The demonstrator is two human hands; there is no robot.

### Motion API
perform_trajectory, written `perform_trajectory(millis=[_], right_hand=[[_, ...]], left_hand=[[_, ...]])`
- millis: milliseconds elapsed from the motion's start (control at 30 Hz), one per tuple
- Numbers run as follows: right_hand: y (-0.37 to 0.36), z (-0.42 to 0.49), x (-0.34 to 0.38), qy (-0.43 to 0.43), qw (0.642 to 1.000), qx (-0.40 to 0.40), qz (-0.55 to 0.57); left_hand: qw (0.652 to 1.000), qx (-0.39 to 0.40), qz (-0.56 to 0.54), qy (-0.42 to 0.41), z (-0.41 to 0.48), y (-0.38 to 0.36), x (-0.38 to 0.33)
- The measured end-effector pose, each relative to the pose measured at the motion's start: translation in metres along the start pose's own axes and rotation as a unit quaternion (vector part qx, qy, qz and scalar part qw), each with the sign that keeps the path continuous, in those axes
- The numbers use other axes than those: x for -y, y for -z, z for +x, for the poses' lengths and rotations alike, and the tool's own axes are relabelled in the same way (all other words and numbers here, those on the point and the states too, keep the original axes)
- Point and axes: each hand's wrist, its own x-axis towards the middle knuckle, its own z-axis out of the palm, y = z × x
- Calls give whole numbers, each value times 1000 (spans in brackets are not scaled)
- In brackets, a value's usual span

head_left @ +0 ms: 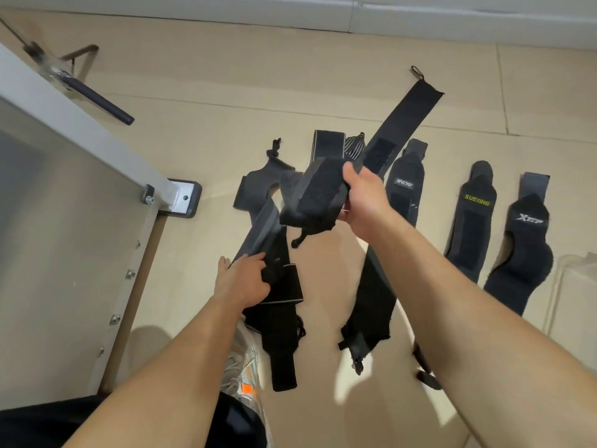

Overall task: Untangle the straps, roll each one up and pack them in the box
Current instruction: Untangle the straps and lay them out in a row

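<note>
Your right hand (365, 197) sits just above the middle of the view, its fingers (347, 171) clenched around a folded black strap (311, 192). The bundle juts toward 9 o'clock from your palm, and a short loop dangles from its underside. Your left hand (240, 281) is lower, toward 7 o'clock of the right one. Its fingers are curled onto the edge of a grey-edged strap (284, 286) and grip it. That strap runs up toward 12 o'clock behind the folded bundle, and its dark tail hangs down toward 6 o'clock, over your shoe (245, 367).

A long black strap (410, 108) stretches across the floor (226, 92) from 1 o'clock. It passes behind your right hand and carries on toward 6 o'clock, ending in a frayed end beside your right forearm. More straps lie bunched at 12 o'clock of the bundle, one grey-bordered and one striped.

At 3 o'clock three wrist wraps lie side by side, apart from one another: the MCYO strap (405, 185) nearest your hand, then the XUEYING strap (471, 221), then the XTEP strap (523, 247). A metal frame (64, 221) fills the 9 o'clock side.
</note>
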Motion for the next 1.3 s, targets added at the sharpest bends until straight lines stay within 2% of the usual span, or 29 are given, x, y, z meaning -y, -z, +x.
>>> perform_trajectory(millis=[33,100,167,233,300,400,467,533,567,700,733,767,833,867,900,933,967,1000,1033,1100,1200,1267,1300], right_hand=[[5,-8,12,-15,999,15,38],[11,-24,30,-42,995,35,81],[13,-39,40,-53,994,36,91],[11,-53,47,-58,993,26,94],[10,-63,53,-62,993,10,102],[13,-80,58,-61,996,21,63],[15,-91,57,-43,997,50,-26],[16,-102,56,-9,996,70,-57],[16,-109,56,17,995,74,-65],[22,-137,57,117,970,126,-173],[23,-143,57,137,962,134,-194],[22,-147,59,152,959,131,-201],[22,-160,67,154,963,128,-179],[23,-164,73,147,965,134,-170],[24,-170,80,144,963,146,-174],[25,-176,87,146,956,159,-199],[26,-182,95,155,942,175,-241],[26,-186,102,166,922,193,-291],[26,-192,109,177,902,209,-332],[26,-196,122,202,889,215,-351],[29,-198,132,221,932,186,-218],[33,-200,129,197,959,173,-111],[35,-203,125,178,965,170,-92]], left_hand=[[1000,-24,-17,11,-2,4,-9],[981,-156,-119,4,-7,17,-32],[927,-261,-263,-57,-19,36,-62],[873,-317,-354,-114,-32,60,-88],[836,-346,-408,-121,-45,81,-105],[807,-310,-492,-100,-66,108,-111],[741,-229,-621,-111,-79,123,-110],[671,-114,-724,-109,-92,136,-109],[649,-66,-752,-101,-97,139,-108],[657,38,-748,-81,-118,141,-100],[673,72,-732,-69,-123,142,-97],[712,89,-695,-51,-129,143,-96],[840,31,-541,-8,-143,146,-95],[886,-58,-460,20,-147,147,-93],[894,-175,-413,20,-149,146,-90],[871,-257,-418,-16,-153,149,-86],[857,-279,-427,-69,-155,154,-83],[861,-245,-425,-133,-156,158,-82],[870,-179,-422,-183,-157,163,-84],[872,-80,-432,-216,-162,170,-90],[820,-49,-526,-223,-174,174,-97],[773,-20,-596,-219,-182,175,-98],[763,-9,-609,-216,-184,175,-99]])
